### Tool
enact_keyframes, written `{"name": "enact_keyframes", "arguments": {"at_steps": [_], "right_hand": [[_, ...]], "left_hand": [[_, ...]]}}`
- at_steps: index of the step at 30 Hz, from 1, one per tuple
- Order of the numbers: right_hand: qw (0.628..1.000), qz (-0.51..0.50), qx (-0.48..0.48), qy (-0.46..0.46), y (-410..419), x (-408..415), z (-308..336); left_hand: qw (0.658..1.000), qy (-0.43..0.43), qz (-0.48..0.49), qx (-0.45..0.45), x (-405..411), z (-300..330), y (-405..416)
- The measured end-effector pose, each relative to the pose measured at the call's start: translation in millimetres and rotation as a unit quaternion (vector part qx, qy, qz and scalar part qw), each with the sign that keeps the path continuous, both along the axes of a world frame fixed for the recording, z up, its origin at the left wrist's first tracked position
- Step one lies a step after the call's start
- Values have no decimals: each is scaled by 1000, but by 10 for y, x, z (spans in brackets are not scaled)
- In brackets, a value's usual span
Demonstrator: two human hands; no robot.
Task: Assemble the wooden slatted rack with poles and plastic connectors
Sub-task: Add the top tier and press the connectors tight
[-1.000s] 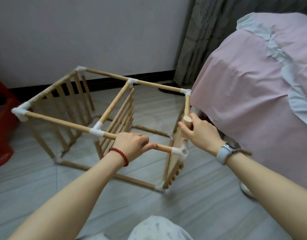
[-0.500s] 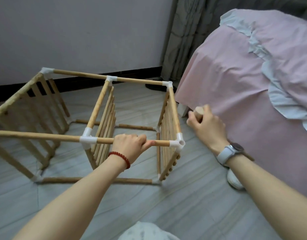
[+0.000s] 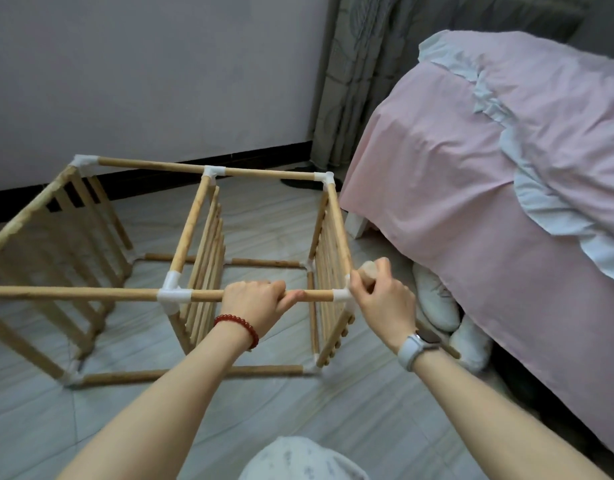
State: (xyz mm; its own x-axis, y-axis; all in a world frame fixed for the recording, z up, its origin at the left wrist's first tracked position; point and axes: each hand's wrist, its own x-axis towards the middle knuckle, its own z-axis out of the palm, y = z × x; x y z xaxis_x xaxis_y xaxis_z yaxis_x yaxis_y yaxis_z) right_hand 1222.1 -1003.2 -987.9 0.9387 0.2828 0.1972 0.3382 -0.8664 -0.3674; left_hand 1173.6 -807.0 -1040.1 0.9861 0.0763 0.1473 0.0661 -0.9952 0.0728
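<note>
The left hand [image 3: 260,301] curls round the near top pole [image 3: 91,293] of the wooden rack [image 3: 201,258] on the floor [image 3: 350,410], while the right hand [image 3: 381,299] grips a loose pole [image 3: 368,268] beside the near right corner connector [image 3: 342,295]. Seating it well probably means bracing the frame and pushing straight into the socket (no twisting). Three slatted panels show, and five white connectors along the top.
</note>
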Motion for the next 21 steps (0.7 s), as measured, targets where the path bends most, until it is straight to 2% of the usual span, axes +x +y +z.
{"name": "enact_keyframes", "arguments": {"at_steps": [1,4,5,7,9,10,13,15,18,21], "right_hand": [[999,-2,-21,29,1,-23,-51],[1000,7,-1,18,129,47,69],[1000,16,18,13,181,60,108],[998,56,38,4,303,14,152],[994,96,51,18,438,-67,133],[992,110,63,24,512,-85,118],[987,142,61,48,865,-128,48],[983,157,63,72,1039,-177,-45],[983,146,67,93,1181,-239,-173],[993,78,36,83,1198,-166,-131]], "left_hand": [[1000,8,-1,1,7,16,-16],[997,28,-23,-61,-19,85,-2],[994,15,-34,-105,-50,114,27],[983,-76,-47,-158,-172,212,211],[979,-150,-15,-137,-300,277,555],[984,-134,22,-116,-385,301,770],[985,57,153,-64,-689,290,1496],[978,137,159,-14,-847,244,1740],[990,96,101,38,-971,214,1787],[996,33,71,52,-1066,132,1596]]}}
